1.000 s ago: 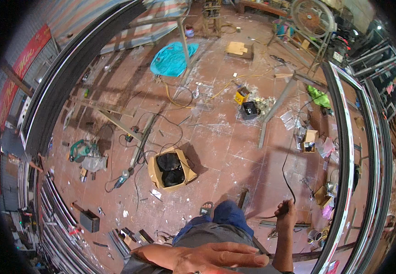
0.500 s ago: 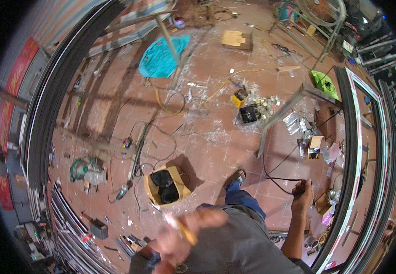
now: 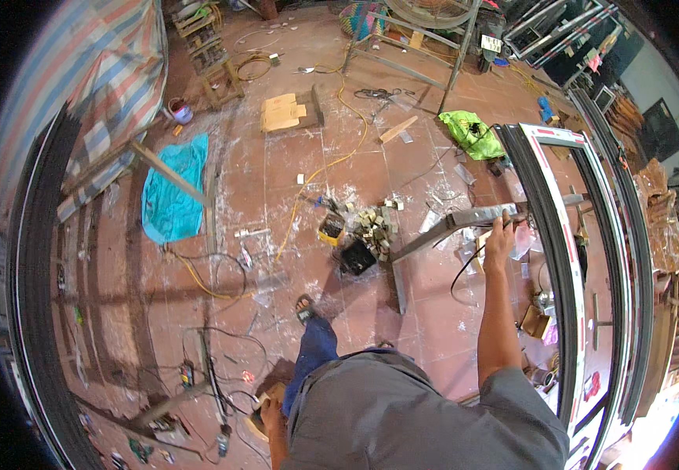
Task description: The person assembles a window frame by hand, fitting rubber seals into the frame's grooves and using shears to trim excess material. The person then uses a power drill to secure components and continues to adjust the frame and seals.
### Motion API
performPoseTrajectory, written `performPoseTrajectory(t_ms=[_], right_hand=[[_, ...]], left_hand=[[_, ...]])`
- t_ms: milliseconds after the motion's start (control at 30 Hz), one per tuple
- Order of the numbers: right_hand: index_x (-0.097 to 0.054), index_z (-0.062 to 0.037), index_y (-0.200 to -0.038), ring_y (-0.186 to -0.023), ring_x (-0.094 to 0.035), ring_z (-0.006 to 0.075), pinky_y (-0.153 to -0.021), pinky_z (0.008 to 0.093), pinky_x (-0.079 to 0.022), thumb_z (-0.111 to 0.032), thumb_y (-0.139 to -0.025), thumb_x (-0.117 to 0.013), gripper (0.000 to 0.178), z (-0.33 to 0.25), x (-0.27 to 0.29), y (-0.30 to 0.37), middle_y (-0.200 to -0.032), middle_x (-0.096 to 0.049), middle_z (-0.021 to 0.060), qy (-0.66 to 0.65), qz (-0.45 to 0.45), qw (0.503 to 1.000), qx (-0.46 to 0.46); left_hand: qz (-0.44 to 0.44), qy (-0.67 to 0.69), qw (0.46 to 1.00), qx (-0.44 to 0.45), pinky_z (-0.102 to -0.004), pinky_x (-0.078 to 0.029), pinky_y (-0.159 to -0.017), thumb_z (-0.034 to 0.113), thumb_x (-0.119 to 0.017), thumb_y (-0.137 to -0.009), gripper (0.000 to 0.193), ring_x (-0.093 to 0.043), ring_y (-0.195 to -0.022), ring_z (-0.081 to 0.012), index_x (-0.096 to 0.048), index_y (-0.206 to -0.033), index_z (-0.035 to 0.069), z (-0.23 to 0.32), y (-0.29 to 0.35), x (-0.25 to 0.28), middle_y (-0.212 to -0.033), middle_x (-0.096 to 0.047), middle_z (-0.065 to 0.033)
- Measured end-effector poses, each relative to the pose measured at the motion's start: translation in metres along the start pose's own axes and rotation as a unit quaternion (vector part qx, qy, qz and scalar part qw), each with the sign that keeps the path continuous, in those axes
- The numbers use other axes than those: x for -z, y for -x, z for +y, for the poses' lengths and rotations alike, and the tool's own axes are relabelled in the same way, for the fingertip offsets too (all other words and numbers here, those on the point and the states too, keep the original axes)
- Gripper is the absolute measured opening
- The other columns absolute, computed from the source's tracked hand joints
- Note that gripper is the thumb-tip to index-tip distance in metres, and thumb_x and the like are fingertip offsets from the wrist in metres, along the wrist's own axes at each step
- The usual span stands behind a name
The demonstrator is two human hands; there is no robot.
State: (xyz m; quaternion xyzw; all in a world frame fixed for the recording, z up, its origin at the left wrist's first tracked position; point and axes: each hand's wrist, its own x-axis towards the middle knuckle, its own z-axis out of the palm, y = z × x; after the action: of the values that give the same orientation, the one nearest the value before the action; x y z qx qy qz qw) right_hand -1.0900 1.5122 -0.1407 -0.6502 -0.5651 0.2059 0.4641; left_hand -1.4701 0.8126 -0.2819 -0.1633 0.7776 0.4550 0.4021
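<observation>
My right hand (image 3: pixel 499 236) is stretched out to the right, its fingers closed at the end of a grey metal stand's beam (image 3: pixel 465 219). A thin black cord (image 3: pixel 458 280) hangs in a curve from that hand. Low in the view, my left hand (image 3: pixel 273 412) is beside my thigh, over the edge of a cardboard box (image 3: pixel 276 390). Its fingers are small and partly hidden, so I cannot tell what they hold. Right of my right hand, black and white frame profiles (image 3: pixel 563 274) lie lengthwise across the stand.
More dark profiles (image 3: pixel 36 258) run along the left side. On the tiled floor lie a teal sheet (image 3: pixel 173 192), a black container (image 3: pixel 357 257) with small pale blocks (image 3: pixel 377 223), a green bag (image 3: pixel 469 135), flattened cardboard (image 3: pixel 283 113) and a yellow hose (image 3: pixel 332 163). Cables trail at lower left.
My body and view have shifted toward the right and forward. My right hand has reached out to the stand's beam with the cord. My left hand, blurred before at my front, is down by the box.
</observation>
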Motion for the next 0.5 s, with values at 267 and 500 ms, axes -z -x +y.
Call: performPoseTrajectory(t_ms=[267,500], right_hand=[[-0.068,0.0019,-0.128,-0.141,-0.030,0.0699,-0.121,0.0643,-0.029,-0.014,-0.098,-0.059,0.035,0.025,-0.120,-0.002,-0.149,-0.044,0.0356,0.415,0.099,0.903,0.039],[-0.062,0.0014,-0.131,-0.147,-0.037,0.0556,-0.116,0.0525,-0.042,-0.016,-0.096,-0.064,0.039,-0.067,-0.145,-0.004,-0.169,-0.011,0.0381,0.305,0.117,0.932,-0.156]], left_hand=[[-0.062,-0.115,0.969,-0.210,-0.0289,-0.052,-0.062,0.034,-0.070,-0.101,0.050,-0.069,-0.080,-0.0180,-0.061,-0.139,0.002,0.331,-0.171,-0.025,-0.102,-0.072,-0.0080],[-0.135,-0.032,0.975,-0.173,-0.0341,-0.055,-0.071,0.038,-0.068,-0.103,0.047,-0.068,-0.089,-0.0253,-0.062,-0.137,0.007,0.465,-0.329,-0.062,-0.113,-0.069,-0.0105]])
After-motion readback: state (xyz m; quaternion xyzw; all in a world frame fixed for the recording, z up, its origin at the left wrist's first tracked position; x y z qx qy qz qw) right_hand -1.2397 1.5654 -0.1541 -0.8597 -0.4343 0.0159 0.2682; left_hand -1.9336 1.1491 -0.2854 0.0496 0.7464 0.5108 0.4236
